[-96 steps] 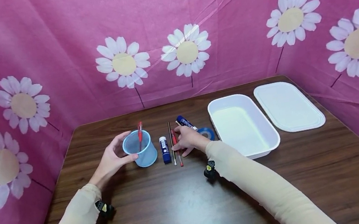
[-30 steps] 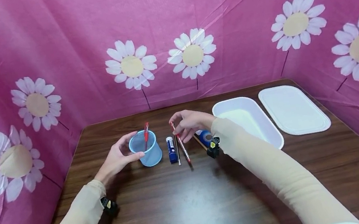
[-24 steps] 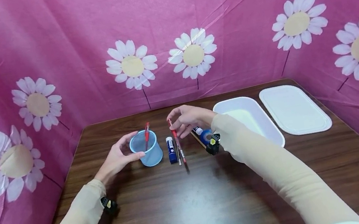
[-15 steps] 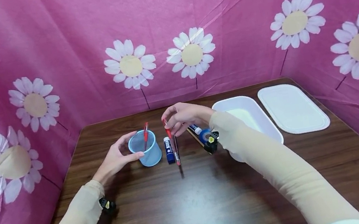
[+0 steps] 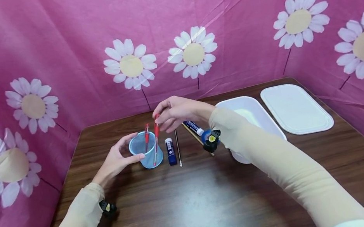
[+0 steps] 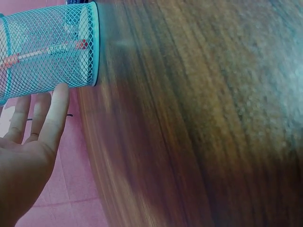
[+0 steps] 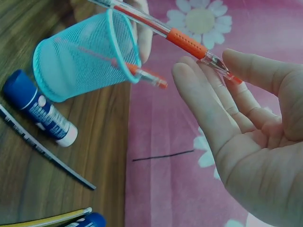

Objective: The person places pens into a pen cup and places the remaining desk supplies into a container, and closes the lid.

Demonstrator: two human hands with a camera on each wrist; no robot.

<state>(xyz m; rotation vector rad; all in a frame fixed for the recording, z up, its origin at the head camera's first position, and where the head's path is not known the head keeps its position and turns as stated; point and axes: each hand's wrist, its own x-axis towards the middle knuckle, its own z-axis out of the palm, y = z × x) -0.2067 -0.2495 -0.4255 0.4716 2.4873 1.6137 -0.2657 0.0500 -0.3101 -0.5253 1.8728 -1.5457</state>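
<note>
My left hand holds the light-blue mesh pen cup, thumb and fingers at its rim. The cup stands on the table, with one red pen leaning inside it. Between thumb and fingertips my right hand pinches a second red pen by its upper end. That pen slants down, its lower end overlapping the cup's near side in the head view. In the right wrist view the held pen crosses over the cup's rim. Beside the cup a blue glue stick and a dark pencil lie parallel.
Under the right wrist lie a yellow pencil, another blue glue stick and a roll of blue tape. A white plastic container stands to the right, partly behind the forearm. Its flat white lid lies farther right.
My right hand has picked the red pen up from beside the dark pencil and carried it up and left to the cup. My left hand keeps its hold on the cup.
</note>
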